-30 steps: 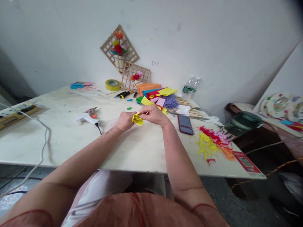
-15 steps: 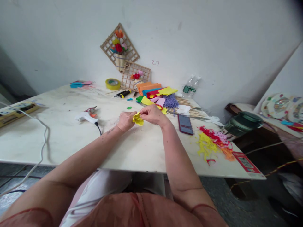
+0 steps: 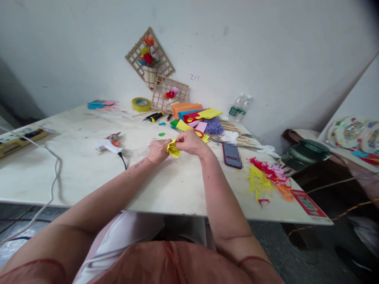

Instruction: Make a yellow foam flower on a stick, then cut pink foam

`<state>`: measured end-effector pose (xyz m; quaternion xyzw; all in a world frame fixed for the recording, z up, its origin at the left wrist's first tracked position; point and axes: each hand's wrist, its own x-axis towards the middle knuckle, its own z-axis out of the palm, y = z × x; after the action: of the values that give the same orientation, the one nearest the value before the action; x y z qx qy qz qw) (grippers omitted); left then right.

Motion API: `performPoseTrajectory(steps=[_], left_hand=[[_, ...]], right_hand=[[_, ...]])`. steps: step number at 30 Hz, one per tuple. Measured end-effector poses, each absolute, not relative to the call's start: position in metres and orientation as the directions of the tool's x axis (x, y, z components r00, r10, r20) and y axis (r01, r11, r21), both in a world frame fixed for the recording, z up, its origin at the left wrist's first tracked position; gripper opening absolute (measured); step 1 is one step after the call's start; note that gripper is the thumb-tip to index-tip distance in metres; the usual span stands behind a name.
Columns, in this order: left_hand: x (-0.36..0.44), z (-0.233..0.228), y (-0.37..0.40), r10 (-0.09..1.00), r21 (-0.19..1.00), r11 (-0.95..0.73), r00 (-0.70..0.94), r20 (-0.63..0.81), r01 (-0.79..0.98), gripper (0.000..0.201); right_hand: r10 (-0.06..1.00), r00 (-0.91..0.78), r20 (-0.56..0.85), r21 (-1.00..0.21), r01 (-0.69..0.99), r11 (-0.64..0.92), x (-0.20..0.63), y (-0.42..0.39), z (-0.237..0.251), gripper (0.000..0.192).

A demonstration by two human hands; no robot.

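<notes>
Both hands, left and right, pinch a yellow scrap above the bench; each grip closed on it. Looks light, soft, crushable; hold by edges.

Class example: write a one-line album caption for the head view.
Both hands, left hand and right hand, pinch a crumpled yellow piece above the table.

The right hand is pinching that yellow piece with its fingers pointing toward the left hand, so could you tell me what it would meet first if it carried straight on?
Most likely the yellow piece itself, and right behind it the left hand, which grips the same piece; the right hand has almost no gap to cross.
</notes>
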<state>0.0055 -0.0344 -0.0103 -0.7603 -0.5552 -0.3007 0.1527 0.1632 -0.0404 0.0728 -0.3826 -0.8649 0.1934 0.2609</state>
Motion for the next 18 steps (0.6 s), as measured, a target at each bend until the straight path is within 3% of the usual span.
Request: performPoseTrajectory(steps=[9, 18], left_hand=[[0.0032, -0.0151, -0.0301, 0.733, 0.098, -0.349, 0.206, 0.648, 0.932, 0.016], [0.0041, -0.0138, -0.0326, 0.721, 0.116, -0.354, 0.192, 0.666, 0.928, 0.016]], right_hand=[[0.766, -0.588, 0.259, -0.574, 0.545, 0.612, 0.1655, -0.0379, 0.0724, 0.017], [0.789, -0.538, 0.298, -0.494, 0.620, 0.609, 0.1606, -0.0355, 0.0687, 0.011]])
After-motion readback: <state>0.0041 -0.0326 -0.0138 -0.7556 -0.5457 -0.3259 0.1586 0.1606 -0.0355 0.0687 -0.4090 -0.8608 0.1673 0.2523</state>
